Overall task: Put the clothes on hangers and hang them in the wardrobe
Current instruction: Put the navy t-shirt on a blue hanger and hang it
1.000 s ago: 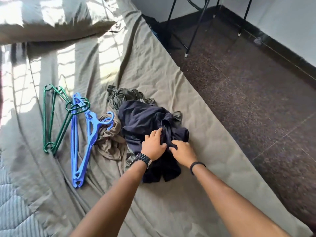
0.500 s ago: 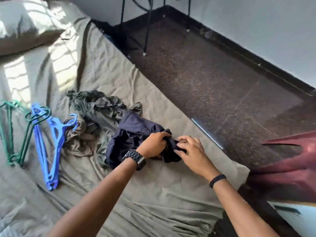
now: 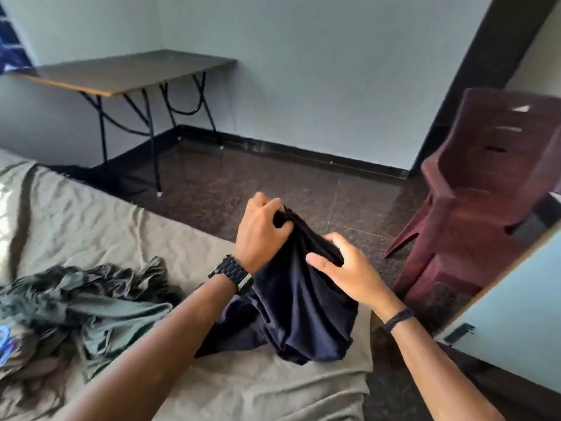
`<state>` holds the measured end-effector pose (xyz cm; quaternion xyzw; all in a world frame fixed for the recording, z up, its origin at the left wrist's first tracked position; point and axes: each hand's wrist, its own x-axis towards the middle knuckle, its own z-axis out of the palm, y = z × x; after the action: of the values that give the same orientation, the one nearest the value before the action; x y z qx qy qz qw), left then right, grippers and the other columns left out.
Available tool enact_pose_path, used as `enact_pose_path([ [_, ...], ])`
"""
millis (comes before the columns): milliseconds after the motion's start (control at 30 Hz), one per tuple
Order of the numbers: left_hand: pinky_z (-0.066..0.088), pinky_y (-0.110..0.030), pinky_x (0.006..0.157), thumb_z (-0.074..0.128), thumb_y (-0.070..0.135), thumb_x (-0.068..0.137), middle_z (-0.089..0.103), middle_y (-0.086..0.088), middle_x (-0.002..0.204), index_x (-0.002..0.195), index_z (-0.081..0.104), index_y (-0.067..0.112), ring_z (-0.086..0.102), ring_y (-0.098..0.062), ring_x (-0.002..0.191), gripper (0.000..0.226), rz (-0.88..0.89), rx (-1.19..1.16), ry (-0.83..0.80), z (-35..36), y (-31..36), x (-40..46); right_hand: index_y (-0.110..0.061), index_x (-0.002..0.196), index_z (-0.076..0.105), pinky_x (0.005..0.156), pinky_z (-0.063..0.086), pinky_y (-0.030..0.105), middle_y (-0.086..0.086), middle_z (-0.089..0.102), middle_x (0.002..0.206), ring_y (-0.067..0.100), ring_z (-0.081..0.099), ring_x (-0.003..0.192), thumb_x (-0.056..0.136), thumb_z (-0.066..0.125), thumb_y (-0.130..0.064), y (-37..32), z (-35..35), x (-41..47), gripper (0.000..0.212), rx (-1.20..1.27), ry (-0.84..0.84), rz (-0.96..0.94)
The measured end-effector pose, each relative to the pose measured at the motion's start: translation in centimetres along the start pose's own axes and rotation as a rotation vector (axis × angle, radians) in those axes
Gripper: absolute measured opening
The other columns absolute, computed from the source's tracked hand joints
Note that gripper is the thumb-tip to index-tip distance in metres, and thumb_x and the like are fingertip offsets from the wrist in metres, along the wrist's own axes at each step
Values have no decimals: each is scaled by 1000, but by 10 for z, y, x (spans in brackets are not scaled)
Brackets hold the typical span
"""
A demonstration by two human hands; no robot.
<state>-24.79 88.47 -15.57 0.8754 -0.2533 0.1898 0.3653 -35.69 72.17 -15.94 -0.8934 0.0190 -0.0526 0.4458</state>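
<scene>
Above bed [image 3: 121,226], both hands grip navy garment [image 3: 303,299].

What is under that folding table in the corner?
Under the folding table only its black metal legs and dark speckled floor show. The shadowed patch by the bed's edge is too dark to read, and the bed hides the floor further left.

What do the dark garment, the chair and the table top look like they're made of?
Dark navy garment: soft matte knit, probably cotton; it drapes in loose folds. Maroon chair: moulded plastic, slight sheen, slotted back. Table top: wood-look laminate, likely; visible grain, pale edge band.
</scene>
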Motion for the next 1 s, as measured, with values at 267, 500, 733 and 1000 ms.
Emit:
enact_pose_path([
  [267, 42, -36, 56, 62, 23, 71, 52, -1, 59, 68, 45, 15, 47, -24, 58, 19, 324, -127, -154, -36, -2, 20, -10, 96, 54, 76, 42, 33, 4, 52, 96, 29, 55, 101, 80, 62, -12, 11, -13, -25, 17, -614, 126, 61],
  [500, 37, -31, 55, 75, 38, 75, 52, -1, 64, 60, 48, 16, 51, -24, 68, 38, 345, 34, -139, -120, 26, 43, 1, 78, 61, 63, 38, 32, 15, 64, 78, 29, 60, 79, 83, 58, -8, -65, -60, -56, 10, -531, 461, 113],
  [733, 39, -20, 59, 81, 44, 69, 59, 9, 72, 66, 58, 29, 55, -9, 70, 28, 419, 119, -364, -249, 90, 74, -1, 78, 64, 57, 27, 27, 12, 58, 79, 26, 52, 77, 83, 71, -21, -174, -129, -86, 22, -575, 852, -108],
  [1000, 56, -27, 70, 64, 9, 87, 70, -9, 88, 89, 64, 4, 67, -18, 77, 6, 453, -186, -979, -339, 195, 42, -6, 94, 65, 67, 60, 40, 15, 68, 88, 27, 68, 75, 95, 44, -1, -287, -178, -112, 21, -192, 1008, -317],
])
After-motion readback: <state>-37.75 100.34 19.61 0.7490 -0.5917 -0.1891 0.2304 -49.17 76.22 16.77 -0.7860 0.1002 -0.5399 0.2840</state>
